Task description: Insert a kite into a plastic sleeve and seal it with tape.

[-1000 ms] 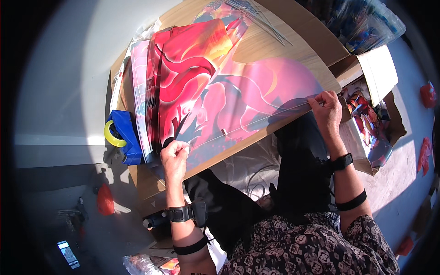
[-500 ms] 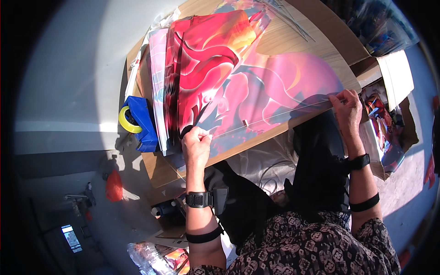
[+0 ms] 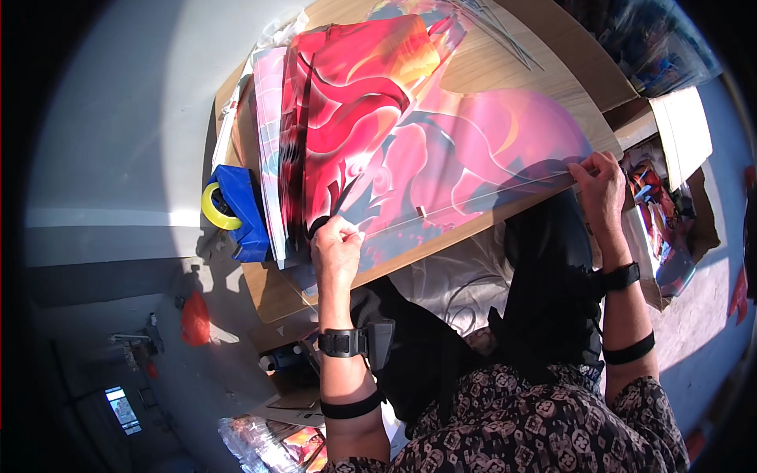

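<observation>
A large printed sheet (image 3: 473,150) with pink, red and dark swirls lies over the table. Along its near edge runs a thin pale rod (image 3: 481,197), with a small light tab (image 3: 421,211) on it near the middle. My left hand (image 3: 337,251) is closed, thumb and fingertips pinched at the left end of this edge. Beside those fingers show a black handle and a dark blade that look like scissors (image 3: 347,194); whether the hand grips them I cannot tell. At the right end, my right hand (image 3: 601,185) pinches the rod and sheet edge.
Left of the sheet stand folded red prints (image 3: 355,87), a pale stack (image 3: 270,142) and a blue tape dispenser (image 3: 244,217) with yellow tape. Thin rods (image 3: 505,35) lie at the table's far side. An open cardboard box (image 3: 682,142) with colourful prints stands right.
Both hands keep their pinch in nearly the same places. Only a very slight shift of the view and left wrist shows.
</observation>
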{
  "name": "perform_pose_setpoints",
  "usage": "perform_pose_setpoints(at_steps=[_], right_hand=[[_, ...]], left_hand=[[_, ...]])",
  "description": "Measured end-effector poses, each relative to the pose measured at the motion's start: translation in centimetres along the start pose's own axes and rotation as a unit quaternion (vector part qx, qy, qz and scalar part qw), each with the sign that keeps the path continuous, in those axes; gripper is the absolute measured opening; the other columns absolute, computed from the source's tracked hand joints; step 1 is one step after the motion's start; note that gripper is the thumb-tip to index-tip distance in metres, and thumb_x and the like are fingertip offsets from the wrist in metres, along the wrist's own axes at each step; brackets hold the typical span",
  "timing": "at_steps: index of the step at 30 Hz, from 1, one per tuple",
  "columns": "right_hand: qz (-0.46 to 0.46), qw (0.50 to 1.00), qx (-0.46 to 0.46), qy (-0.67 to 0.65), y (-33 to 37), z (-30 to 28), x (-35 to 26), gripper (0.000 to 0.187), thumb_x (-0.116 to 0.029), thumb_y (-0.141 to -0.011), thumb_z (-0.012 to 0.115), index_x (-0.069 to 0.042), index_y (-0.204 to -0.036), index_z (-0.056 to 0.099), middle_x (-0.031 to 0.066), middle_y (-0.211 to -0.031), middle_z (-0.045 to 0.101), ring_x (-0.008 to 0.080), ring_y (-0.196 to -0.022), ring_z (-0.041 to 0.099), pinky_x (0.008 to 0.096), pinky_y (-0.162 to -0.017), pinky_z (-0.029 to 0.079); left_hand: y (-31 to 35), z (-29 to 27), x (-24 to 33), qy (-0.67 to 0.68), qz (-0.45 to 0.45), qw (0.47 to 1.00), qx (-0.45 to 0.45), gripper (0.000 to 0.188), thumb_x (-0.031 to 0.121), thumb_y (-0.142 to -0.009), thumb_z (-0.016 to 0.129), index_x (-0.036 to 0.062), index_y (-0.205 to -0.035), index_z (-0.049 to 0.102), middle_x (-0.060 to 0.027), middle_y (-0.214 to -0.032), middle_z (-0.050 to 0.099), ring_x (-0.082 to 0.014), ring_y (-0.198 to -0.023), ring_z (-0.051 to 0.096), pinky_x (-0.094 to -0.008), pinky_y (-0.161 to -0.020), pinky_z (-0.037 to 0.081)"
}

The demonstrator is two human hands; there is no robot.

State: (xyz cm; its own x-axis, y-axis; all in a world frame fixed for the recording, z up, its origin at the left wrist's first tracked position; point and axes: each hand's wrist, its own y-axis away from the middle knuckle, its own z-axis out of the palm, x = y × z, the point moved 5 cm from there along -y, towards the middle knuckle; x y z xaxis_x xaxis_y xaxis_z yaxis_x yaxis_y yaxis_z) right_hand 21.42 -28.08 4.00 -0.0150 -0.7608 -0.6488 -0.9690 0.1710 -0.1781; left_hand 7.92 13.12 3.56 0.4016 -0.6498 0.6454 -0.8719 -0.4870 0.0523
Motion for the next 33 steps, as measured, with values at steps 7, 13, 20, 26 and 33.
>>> perform_pose_setpoints(at_steps=[7,13,20,26,33], right_hand=[[0.015,1.0,-0.017,0.002,-0.2,0.1,0.2,0.025,-0.021,-0.072,0.074,-0.001,-0.07,0.059,0.0091,-0.08,0.056,0.0273,-0.076,0.059,0.0375,-0.068,0.046],[0.007,1.0,0.011,-0.029,-0.4,0.2,1.7,0.023,-0.018,-0.073,0.074,-0.002,-0.078,0.058,0.0107,-0.086,0.059,0.0284,-0.08,0.06,0.0373,-0.071,0.047],[-0.306,0.95,-0.002,0.059,3.2,-1.3,-4.7,0.045,-0.023,-0.081,0.069,-0.005,-0.12,0.055,0.0127,-0.123,0.055,0.0316,-0.114,0.053,0.0435,-0.095,0.042],[-0.367,0.89,-0.222,0.153,6.7,1.8,-5.0,0.091,-0.04,-0.073,0.073,-0.012,-0.147,0.028,0.0083,-0.152,0.03,0.0255,-0.142,0.026,0.0481,-0.118,0.011],[-0.258,0.93,-0.156,0.21,3.6,-0.6,-0.5,0.091,-0.037,-0.077,0.071,-0.007,-0.148,0.024,0.011,-0.154,0.026,0.028,-0.143,0.022,0.0473,-0.118,0.012]], left_hand=[[-0.5,0.0,-0.4,-0.014,-0.021,0.999,-0.026,0.014,-0.004,-0.071,0.074,-0.0006,-0.074,0.061,-0.0046,-0.066,0.062,-0.01,-0.06,0.057,-0.0272,-0.057,0.046],[0.3,-1.4,-2.2,-0.022,-0.055,0.997,0.04,0.02,0.003,-0.069,0.077,0.0004,-0.071,0.057,-0.0091,-0.062,0.06,-0.0198,-0.06,0.059,-0.0353,-0.061,0.048],[6.4,1.0,4.8,-0.129,0.204,0.961,0.136,0.043,0.011,-0.084,0.064,0.0027,-0.124,0.05,-0.0185,-0.125,0.052,-0.0329,-0.117,0.049,-0.0456,-0.098,0.038],[7.6,5.6,5.5,-0.25,0.204,0.947,-0.001,0.07,0.043,-0.094,0.05,0.0052,-0.148,0.026,-0.0164,-0.154,0.025,-0.0318,-0.143,0.022,-0.0543,-0.114,0.013],[8.1,0.5,-0.3,-0.303,0.111,0.944,0.067,0.067,0.037,-0.091,0.057,0.0015,-0.143,0.033,-0.0203,-0.15,0.03,-0.0351,-0.138,0.03,-0.0509,-0.112,0.022]])
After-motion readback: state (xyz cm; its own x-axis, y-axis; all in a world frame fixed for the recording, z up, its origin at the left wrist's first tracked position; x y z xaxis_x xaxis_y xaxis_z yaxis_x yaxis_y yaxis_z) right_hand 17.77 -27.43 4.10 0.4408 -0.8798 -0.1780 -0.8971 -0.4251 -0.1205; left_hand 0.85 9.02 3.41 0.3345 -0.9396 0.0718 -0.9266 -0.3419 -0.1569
